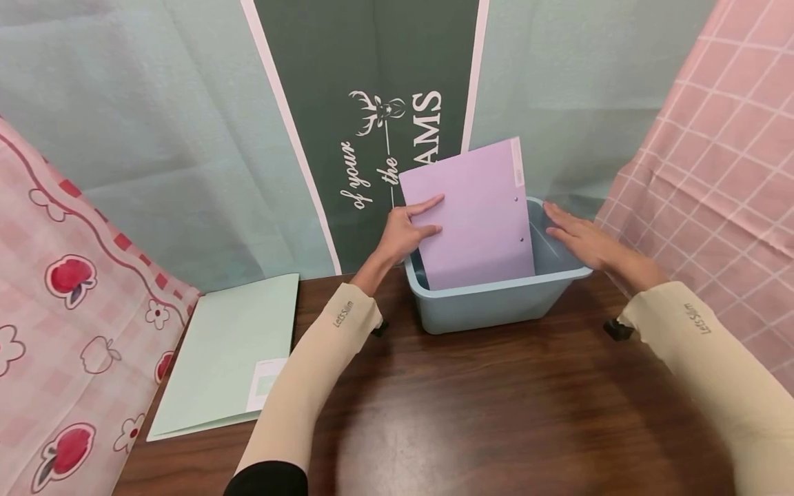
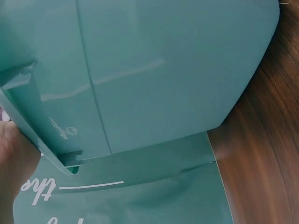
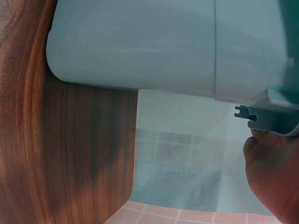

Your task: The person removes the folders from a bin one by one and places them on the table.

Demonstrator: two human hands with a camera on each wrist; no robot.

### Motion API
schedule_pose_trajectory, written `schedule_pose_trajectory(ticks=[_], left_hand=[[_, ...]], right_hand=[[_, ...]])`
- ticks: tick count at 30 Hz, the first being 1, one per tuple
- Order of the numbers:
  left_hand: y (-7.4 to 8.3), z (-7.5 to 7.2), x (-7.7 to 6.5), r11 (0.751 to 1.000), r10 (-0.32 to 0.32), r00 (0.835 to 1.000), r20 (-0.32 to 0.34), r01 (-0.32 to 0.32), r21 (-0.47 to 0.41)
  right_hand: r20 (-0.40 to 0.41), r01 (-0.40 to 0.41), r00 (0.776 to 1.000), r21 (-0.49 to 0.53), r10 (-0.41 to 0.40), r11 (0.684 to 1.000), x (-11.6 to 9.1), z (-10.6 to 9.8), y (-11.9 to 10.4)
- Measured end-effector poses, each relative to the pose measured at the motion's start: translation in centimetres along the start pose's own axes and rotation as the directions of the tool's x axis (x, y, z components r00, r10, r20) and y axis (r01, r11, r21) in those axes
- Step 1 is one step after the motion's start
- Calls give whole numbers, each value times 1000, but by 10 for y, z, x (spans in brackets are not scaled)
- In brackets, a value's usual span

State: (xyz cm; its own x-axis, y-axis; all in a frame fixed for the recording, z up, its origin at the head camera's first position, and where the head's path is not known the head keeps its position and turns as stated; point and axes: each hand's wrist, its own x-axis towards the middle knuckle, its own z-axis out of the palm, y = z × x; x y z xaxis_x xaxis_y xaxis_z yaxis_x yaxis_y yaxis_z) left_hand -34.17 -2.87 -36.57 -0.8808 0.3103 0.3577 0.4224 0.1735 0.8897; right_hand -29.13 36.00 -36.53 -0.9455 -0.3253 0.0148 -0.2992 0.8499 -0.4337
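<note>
A purple folder, with a white label strip and two small rivets near its right edge, stands tilted in a light blue plastic bin. My left hand holds the folder by its left edge, two digits across the front; the other fingers are hidden. At the bin's right end, my right hand lies over the rim with its fingers fairly straight. The left wrist view shows the bin's outer side and part of the left hand. In the right wrist view, the right hand is by the bin's rim.
A pale green folder with a white label lies on the dark wooden table at the left. Green cloth hangs behind the bin. Pink patterned cloth bounds the left side, and pink checked cloth the right.
</note>
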Motion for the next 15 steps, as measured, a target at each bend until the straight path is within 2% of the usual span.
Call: schedule_pose_trajectory(ticks=[6, 15], left_hand=[[0, -4, -4, 999, -2, 1000, -10, 1, -33], [12, -15, -12, 993, -5, 998, -63, -2, -116]], right_hand=[[-4, 3, 1000, -2, -3, 1000, 0, 0, 0], [-17, 27, 999, -1, -27, 1000, 1, 1, 2]])
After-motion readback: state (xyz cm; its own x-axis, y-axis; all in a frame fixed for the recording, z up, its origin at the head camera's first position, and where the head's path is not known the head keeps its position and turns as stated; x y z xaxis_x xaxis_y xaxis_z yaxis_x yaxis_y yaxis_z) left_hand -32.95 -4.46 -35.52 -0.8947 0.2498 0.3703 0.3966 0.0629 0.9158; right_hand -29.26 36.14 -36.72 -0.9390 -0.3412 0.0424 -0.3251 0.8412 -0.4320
